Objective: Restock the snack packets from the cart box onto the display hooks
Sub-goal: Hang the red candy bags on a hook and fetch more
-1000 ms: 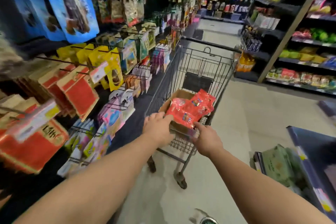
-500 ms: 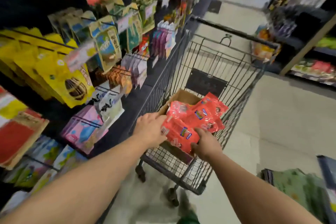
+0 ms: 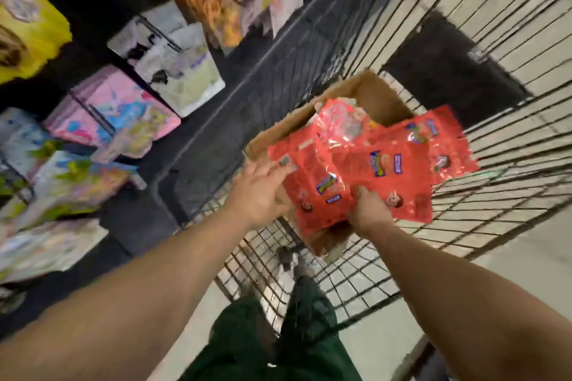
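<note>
Wire cart (image 3: 483, 139) on pale floor (image 3: 526, 263); hanging packets (image 3: 123, 114) left, blurred.

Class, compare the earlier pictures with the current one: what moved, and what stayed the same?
The camera tipped down toward the cart. Right hand keeps gripping the red snack packets over the cardboard box; left hand stays at their left edge. No packet has reached the hooks yet.
</note>
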Available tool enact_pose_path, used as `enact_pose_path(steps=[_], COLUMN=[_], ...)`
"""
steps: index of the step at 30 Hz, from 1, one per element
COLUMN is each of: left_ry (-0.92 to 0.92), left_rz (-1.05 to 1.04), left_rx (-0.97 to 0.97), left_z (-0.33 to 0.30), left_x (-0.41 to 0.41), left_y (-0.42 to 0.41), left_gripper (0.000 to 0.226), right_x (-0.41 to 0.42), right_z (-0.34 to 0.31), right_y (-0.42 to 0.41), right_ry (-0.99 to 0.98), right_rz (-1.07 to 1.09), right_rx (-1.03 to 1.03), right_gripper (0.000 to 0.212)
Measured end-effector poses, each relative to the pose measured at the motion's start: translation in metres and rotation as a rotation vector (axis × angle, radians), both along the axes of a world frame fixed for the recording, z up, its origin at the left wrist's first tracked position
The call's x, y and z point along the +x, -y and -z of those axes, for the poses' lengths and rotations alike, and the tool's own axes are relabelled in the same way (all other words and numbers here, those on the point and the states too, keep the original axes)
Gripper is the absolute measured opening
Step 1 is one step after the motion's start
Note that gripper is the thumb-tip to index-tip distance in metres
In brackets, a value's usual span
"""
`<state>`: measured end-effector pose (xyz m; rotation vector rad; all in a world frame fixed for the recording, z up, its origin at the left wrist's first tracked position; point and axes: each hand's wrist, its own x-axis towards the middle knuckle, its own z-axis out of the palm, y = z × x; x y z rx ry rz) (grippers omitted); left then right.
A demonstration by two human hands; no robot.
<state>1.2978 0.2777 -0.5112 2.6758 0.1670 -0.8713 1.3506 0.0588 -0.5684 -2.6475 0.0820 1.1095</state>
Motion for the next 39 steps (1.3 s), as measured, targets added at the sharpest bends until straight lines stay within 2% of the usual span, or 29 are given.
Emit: enact_pose_path(steps=[8,12,16,19,22,24,27,30,33,36,38,39], left_ry=[-0.033,-0.051,-0.038,-0.028,-0.018,-0.027,-0.07,-0.063,0.045,0.286,0.436,0.481], left_rz=[-0.009,-0.007,-0.019,-0.014,-0.008,0.002,0.031,0.031,0.002,-0.036,-0.154,-0.211], left_rx=[-0.03,-0.023,-0.023,-0.032,-0.035,-0.029,-0.019,-0.025,-0.072,-0.189,-0.273,-0.305], left_z=[0.041,0.038,0.028,0.022,0.025,0.028,0.024,0.016,0.011,0.007,0.004,0.002], left_x=[0.009,0.005,0.007,0.006,-0.002,-0.009,-0.014,-0.012,-0.003,0.007,0.012,0.016], left_y=[0.012,0.015,0.013,0.011,0.01,0.008,0.007,0.009,0.015,0.019,0.02,0.021], left_gripper=[0.086,0.086,0.086,0.085,0.082,0.083,0.097,0.108,0.093,0.067,0.045,0.037], right_x=[-0.003,0.011,0.012,0.002,-0.009,-0.008,0.006,0.026,0.041,0.047,0.047,0.046], right_z=[0.04,0.034,0.025,0.029,0.03,0.022,-0.003,-0.033,-0.058,-0.07,-0.067,-0.059], right_y=[-0.013,-0.011,-0.01,-0.017,-0.025,-0.026,-0.025,-0.025,-0.022,-0.01,-0.001,0.006], right_ry=[-0.038,-0.09,-0.132,-0.139,-0.102,-0.076,-0.022,-0.097,-0.292,-0.44,-0.392,-0.292], right_rz=[0.28,0.2,0.184,0.249,0.297,0.393,0.545,0.8,0.945,1.038,1.067,1.024], right_rx=[0.045,0.076,0.138,0.185,0.239,0.313,0.506,0.713,0.823,0.862,0.799,0.71], right_gripper=[0.039,0.036,0.02,0.04,0.04,0.03,0.015,0.024,0.025,0.02,0.012,0.015])
